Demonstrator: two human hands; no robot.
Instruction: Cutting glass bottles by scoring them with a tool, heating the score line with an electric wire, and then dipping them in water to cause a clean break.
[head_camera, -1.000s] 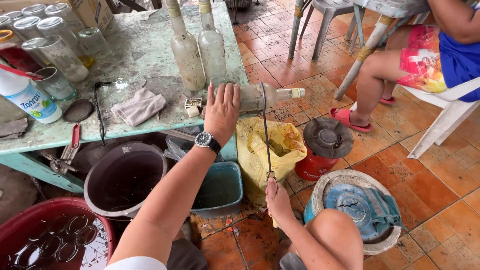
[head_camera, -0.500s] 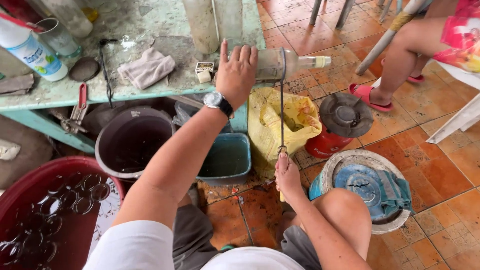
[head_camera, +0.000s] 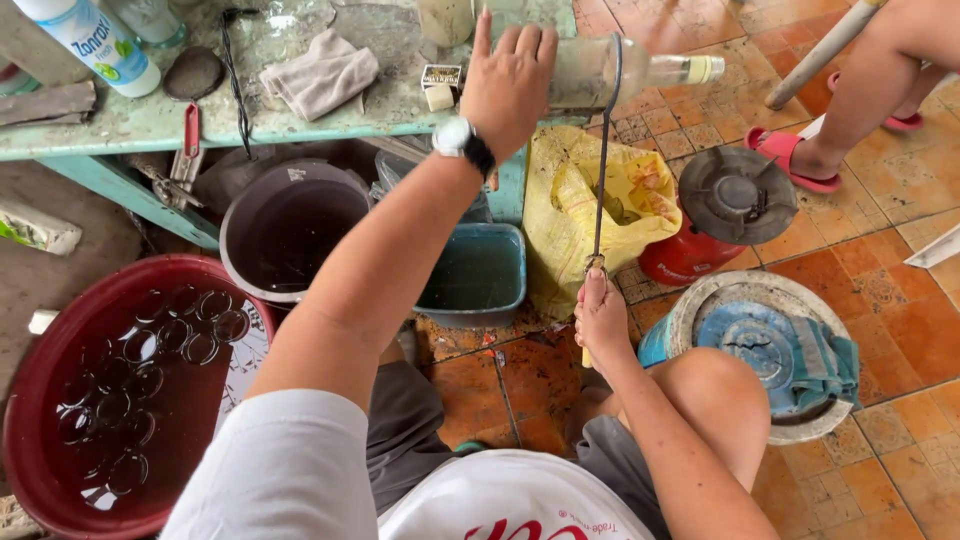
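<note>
Below our knees sits the big red plastic basin (head_camera: 60, 400) of water with glass rings sunk in it. Above it, the worn green bench (head_camera: 130, 125) carries a clear glass bottle (head_camera: 600, 72) lying on its side, overhanging the edge. Our left hand (head_camera: 508, 85) presses flat on it, fingers spread (likely to stop it rolling). Our right hand (head_camera: 600, 315) has fingers closed around a thin metal wire tool (head_camera: 603, 150) looped round the bottle.

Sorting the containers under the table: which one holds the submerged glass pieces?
The red basin, left of the dark bucket and teal tub; only it holds them.
</note>
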